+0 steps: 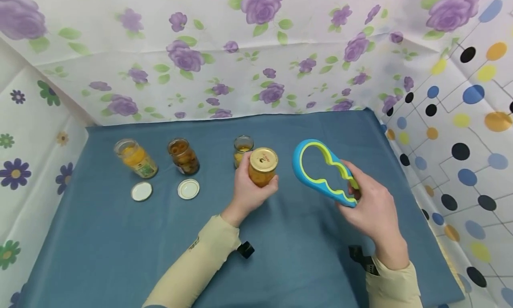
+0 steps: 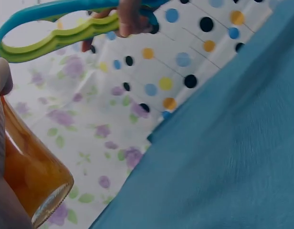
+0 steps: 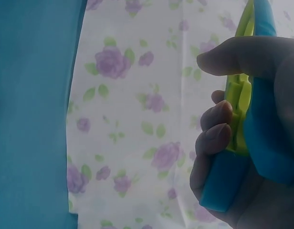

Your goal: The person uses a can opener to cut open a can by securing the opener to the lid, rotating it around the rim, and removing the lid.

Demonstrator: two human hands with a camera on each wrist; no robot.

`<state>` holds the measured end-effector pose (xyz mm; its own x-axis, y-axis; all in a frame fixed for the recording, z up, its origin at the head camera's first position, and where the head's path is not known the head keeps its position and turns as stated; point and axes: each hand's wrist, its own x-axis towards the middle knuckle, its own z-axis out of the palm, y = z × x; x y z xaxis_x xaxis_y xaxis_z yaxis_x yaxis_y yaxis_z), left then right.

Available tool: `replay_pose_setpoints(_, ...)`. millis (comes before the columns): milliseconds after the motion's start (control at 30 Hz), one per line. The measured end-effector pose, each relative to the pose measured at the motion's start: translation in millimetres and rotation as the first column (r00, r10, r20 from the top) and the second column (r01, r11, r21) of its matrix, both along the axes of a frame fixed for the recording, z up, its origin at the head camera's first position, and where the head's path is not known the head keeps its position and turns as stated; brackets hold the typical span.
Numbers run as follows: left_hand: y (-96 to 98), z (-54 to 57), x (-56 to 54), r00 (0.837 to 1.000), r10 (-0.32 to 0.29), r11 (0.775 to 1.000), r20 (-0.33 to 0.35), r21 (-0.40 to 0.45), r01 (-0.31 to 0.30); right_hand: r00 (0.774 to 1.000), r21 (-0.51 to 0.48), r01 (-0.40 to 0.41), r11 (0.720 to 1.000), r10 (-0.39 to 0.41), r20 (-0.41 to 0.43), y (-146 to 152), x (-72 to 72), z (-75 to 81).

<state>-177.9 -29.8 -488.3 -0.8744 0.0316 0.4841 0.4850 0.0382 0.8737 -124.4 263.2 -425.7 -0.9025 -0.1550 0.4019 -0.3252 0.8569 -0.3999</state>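
My left hand (image 1: pixel 249 190) grips a glass jar of orange fruit (image 1: pixel 261 176) around its side, held up off the table. A gold lid (image 1: pixel 263 159) sits on this jar. In the left wrist view the jar's glass base (image 2: pixel 51 205) points down and to the right. To its right, my right hand (image 1: pixel 372 205) holds a blue and lime-green jar opener (image 1: pixel 304 176) by its handle ends. The opener's wide loop points toward the jar, with a gap between them. Fingers (image 3: pixel 216 136) curl round the handles in the right wrist view.
Behind the held jar stands an open jar with yellow contents (image 1: pixel 242 144). At left are an open jar of orange fruit (image 1: pixel 138 158) and an open jar of dark brown contents (image 1: pixel 183 155). Two lids (image 1: pixel 142 191) lie before them on the blue tablecloth (image 1: pixel 120 245). Patterned cloth walls enclose the table.
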Motion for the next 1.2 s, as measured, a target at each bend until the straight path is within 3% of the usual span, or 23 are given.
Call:
replay_pose_setpoints(167,-9.7,-4.9,12.7,0.999,0.033,0.998,-0.014,0.062,-0.032,0.998,-0.011,-0.053,0.999,0.054,0.016,-13,-3.8,2.8)
replay_pose_setpoints(400,-14.9,-8.5,20.3,0.999,0.034,0.999,-0.014,-0.029,-0.034,0.986,-0.042,-0.155,0.987,0.157,0.052,-40,-7.7,12.3)
replay_pose_setpoints(567,-16.0,-9.5,21.8,0.999,-0.017,0.996,-0.038,-0.09,0.013,0.975,-0.02,-0.213,0.977,0.214,0.066,-59,-7.8,19.9)
replay_pose_setpoints(800,-8.7,-10.5,23.9,0.994,-0.112,0.992,-0.009,-0.052,0.111,0.956,0.05,-0.286,0.957,0.281,0.077,-77,-8.8,30.3)
replay_pose_setpoints(967,-4.0,-11.2,26.2,0.991,-0.132,0.99,-0.035,-0.058,0.13,0.952,0.089,-0.297,0.951,0.288,0.102,-87,-8.8,35.8)
replay_pose_setpoints(1100,-1.8,-7.3,30.1,0.986,-0.158,0.987,-0.052,-0.048,0.156,0.951,0.123,-0.298,0.947,0.283,0.127,-91,-7.2,36.5)
replay_pose_setpoints(1200,-2.2,4.8,35.1,0.983,-0.171,0.985,-0.069,-0.046,0.168,0.949,0.146,-0.297,0.944,0.275,0.156,-92,-4.9,36.6)
